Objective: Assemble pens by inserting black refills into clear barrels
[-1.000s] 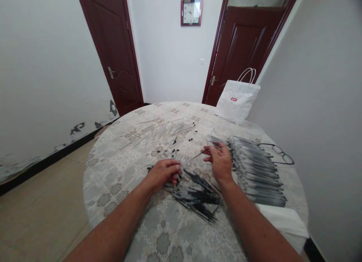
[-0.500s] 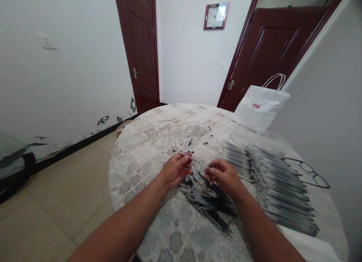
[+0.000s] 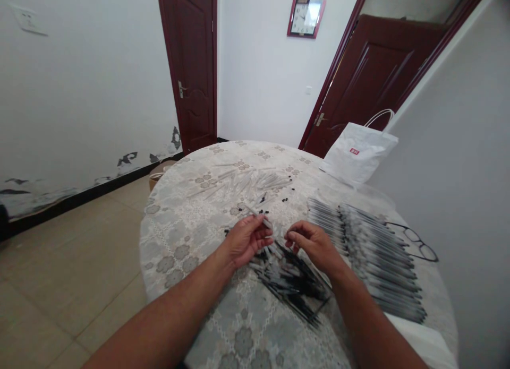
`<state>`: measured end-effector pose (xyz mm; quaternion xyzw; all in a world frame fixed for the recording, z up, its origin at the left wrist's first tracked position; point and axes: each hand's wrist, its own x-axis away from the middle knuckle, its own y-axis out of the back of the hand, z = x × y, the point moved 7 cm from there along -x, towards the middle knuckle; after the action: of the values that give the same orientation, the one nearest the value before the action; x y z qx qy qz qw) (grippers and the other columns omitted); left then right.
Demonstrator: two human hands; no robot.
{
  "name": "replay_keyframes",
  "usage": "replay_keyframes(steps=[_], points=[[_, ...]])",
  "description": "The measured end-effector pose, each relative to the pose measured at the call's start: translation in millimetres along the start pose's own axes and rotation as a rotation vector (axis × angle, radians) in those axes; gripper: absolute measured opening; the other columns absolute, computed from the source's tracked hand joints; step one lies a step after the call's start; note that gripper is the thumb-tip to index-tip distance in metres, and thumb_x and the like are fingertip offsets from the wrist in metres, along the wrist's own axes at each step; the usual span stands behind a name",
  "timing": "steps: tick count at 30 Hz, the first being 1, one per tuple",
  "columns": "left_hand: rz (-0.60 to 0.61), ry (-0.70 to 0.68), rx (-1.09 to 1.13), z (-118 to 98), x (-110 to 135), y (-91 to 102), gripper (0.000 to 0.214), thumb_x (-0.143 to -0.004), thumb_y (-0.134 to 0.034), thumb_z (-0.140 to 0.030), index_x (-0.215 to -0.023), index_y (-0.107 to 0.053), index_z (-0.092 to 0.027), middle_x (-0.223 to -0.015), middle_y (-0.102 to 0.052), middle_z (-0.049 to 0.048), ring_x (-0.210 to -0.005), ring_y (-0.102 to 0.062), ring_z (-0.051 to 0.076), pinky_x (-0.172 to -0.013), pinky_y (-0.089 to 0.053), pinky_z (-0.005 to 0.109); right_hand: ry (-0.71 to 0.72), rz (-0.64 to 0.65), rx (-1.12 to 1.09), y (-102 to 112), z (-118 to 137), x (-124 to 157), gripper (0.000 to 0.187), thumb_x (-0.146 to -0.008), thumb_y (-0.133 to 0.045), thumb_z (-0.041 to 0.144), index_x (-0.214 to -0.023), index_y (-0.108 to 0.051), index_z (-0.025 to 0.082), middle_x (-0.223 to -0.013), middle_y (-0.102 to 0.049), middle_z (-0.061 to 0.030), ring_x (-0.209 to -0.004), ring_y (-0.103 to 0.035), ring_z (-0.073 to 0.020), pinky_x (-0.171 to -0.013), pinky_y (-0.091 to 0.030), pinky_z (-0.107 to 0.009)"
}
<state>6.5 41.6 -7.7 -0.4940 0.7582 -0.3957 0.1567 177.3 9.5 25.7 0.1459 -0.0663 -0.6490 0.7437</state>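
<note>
At the bottom of the frame two bare forearms rise from the lower edge toward the middle, over a round table [image 3: 191, 236] covered in a pale, flower-patterned cloth. Just below the frame's centre lies a loose heap of dark pen refills [image 3: 292, 286], crossing one another at angles. The hands work right above its upper end.

The left hand [image 3: 245, 240], a little left of centre, has its fingers curled around a clear pen barrel [image 3: 258, 216]; the barrel sticks out past the fingertips toward the upper left, tilted, with a dark tip showing. The right hand [image 3: 314, 244], just right of centre, has thumb and fingers pinched together; whether something thin sits between them is too small to tell. The two hands are near each other but not touching.

To the right of the hands a long row of assembled pens [image 3: 374, 247] lies side by side, running toward the lower right. Beyond its far end, at the right edge, a pair of dark glasses [image 3: 416, 242] rests on the cloth.

Further up the table, above the hands, clear empty barrels [image 3: 243, 182] lie scattered, with small black caps [image 3: 285, 191] dotted beside them. At the table's far right edge a white paper bag [image 3: 360, 151] leans. Behind stand two dark red doors [image 3: 195, 66], and a wall clock [image 3: 305, 17] hangs at the top centre.
</note>
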Motion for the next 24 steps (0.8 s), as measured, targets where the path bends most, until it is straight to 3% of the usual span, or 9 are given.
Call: replay_keyframes(steps=[2, 4, 7, 11, 17, 24], points=[[-0.075, -0.05, 0.074, -6, -4, 7.9, 0.02, -0.085, -0.071, -0.029, -0.09, -0.061, -0.013, -0.077, -0.069, 0.0042, -0.065, -0.069, 0.014, -0.061, -0.06, 0.027, 0.021, -0.071, 0.228, 10, -1, -10, 0.017, -0.088, -0.061, 0.035, -0.091, -0.07, 0.02, -0.078, -0.072, -0.0026, -0.07, -0.067, -0.0182, -0.062, -0.054, -0.029], [-0.141, -0.082, 0.108, -9, -6, 15.1, 0.021, -0.086, -0.07, -0.031, -0.091, -0.06, -0.014, -0.079, -0.07, 0.0051, -0.066, -0.07, 0.014, -0.06, -0.06, 0.026, 0.084, -0.096, 0.502, 11, 0, -24, 0.018, -0.089, -0.058, 0.03, -0.098, -0.072, 0.022, -0.091, -0.074, -0.005, -0.083, -0.069, -0.0206, -0.076, -0.054, -0.034], [-0.194, -0.13, 0.11, -13, -7, 21.5, 0.024, -0.086, -0.07, -0.034, -0.092, -0.058, -0.014, -0.082, -0.071, 0.0066, -0.07, -0.071, 0.016, -0.059, -0.06, 0.027, 0.167, -0.068, 0.821, -1, 0, -51, 0.027, -0.09, -0.054, 0.022, -0.111, -0.071, 0.021, -0.11, -0.072, -0.0094, -0.104, -0.065, -0.0226, -0.096, -0.046, -0.036], [-0.215, -0.178, 0.108, -18, -7, 24.5, 0.025, -0.084, -0.071, -0.033, -0.093, -0.055, -0.016, -0.085, -0.071, 0.0063, -0.078, -0.073, 0.019, -0.062, -0.061, 0.028, 0.098, 0.011, 1.072, -27, -12, -88, 0.034, -0.094, -0.049, 0.02, -0.124, -0.065, 0.019, -0.117, -0.067, -0.0116, -0.109, -0.061, -0.0203, -0.095, -0.042, -0.028], [-0.203, -0.212, 0.105, -23, -7, 24.6, 0.029, -0.082, -0.073, -0.035, -0.094, -0.054, -0.016, -0.088, -0.07, 0.0066, -0.08, -0.073, 0.019, -0.066, -0.061, 0.03, 0.056, 0.068, 1.116, -50, -27, -117, 0.022, -0.091, -0.051, 0.019, -0.099, -0.072, 0.018, -0.101, -0.066, -0.0112, -0.095, -0.063, -0.0194, -0.083, -0.042, -0.026], [-0.183, -0.197, 0.077, -19, -8, 24.8, 0.03, -0.08, -0.076, -0.034, -0.093, -0.056, -0.016, -0.094, -0.07, 0.0082, -0.086, -0.072, 0.021, -0.066, -0.061, 0.029, 0.077, -0.09, 1.011, -24, -13, -106, 0.021, -0.092, -0.049, 0.023, -0.097, -0.067, 0.015, -0.099, -0.068, -0.0108, -0.096, -0.062, -0.0201, -0.085, -0.044, -0.029]])
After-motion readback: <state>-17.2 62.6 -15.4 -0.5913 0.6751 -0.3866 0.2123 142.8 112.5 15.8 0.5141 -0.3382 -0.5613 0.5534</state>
